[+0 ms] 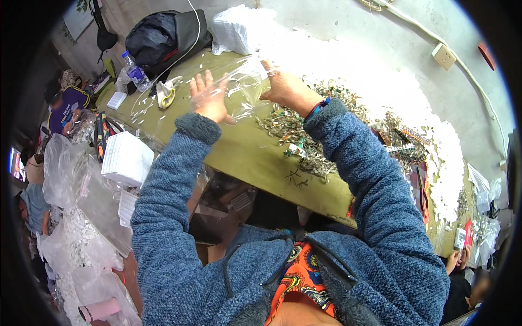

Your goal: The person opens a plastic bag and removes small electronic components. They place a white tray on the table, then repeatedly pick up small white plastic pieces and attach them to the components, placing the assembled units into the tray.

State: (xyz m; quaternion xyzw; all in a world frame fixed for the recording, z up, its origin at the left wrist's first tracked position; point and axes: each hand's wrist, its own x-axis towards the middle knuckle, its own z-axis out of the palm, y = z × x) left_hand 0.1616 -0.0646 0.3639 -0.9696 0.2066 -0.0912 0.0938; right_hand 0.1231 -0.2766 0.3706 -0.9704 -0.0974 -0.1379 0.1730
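Observation:
A clear plastic bag (247,84) stretches between my two hands above the green tabletop (321,190). My left hand (211,99) has its fingers spread, with the thin film lying against them. On the bag's other side my right hand (291,89) grips its edge, thumb and fingers curved about the film; part of the fingers is hidden. Close by my right wrist lies a heap of small metal parts (304,130), some with green bits. Yellow-handled scissors (167,99) rest left of my left hand, next to a whitish cloth-like piece.
A water bottle (136,73), a black bag (166,41) and a white plastic-wrapped bundle (242,30) stand along the back. White trays (128,157) are stacked at left. Bright white material (402,81) covers the right side. Other people sit at far left and lower right.

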